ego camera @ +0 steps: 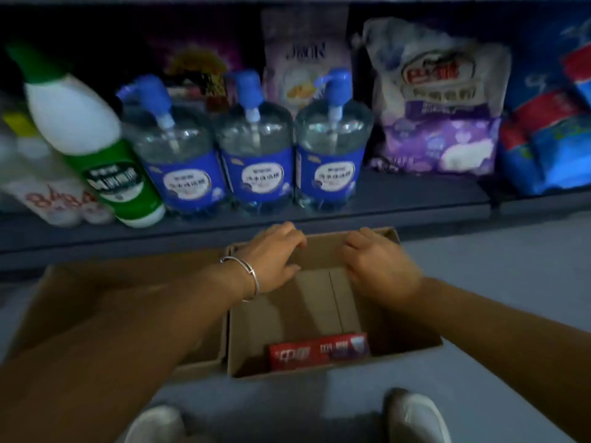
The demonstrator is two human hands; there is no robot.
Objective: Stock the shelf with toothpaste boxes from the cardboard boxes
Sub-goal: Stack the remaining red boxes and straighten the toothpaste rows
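Head view looks down into an open cardboard box (332,302) on the floor (511,282), just below the front edge of the shelf (415,199). One red toothpaste box (319,350) lies flat on the bottom of it, against the near wall at 6 o'clock; the rest of the bottom shows bare cardboard.

Both hands are at the far rim, toward 12 o'clock. The left hand (271,254) has its fingers bent over the top edge of the far wall, the thumb low on the inner side, so its grip seems closed on the cardboard there. A silver bracelet (248,273) sits on that wrist. The right hand (380,260) lies at the far right corner, at about 1 o'clock, knuckles up and fingers curled down over the rim; motion blur hides how tight this grip is.

A second cardboard box (105,302) touches the first on its 9 o'clock side, largely hidden under the left forearm.

On the shelf, three clear pump bottles (256,148) with blue labels stand in a row at 12 o'clock. At 10 o'clock a white and green bottle (96,148) appears tilted. At 1 to 2 o'clock stand a purple and white bag (438,110) and blue bags (550,129). Two white shoe tips (415,417) show at 6 o'clock.
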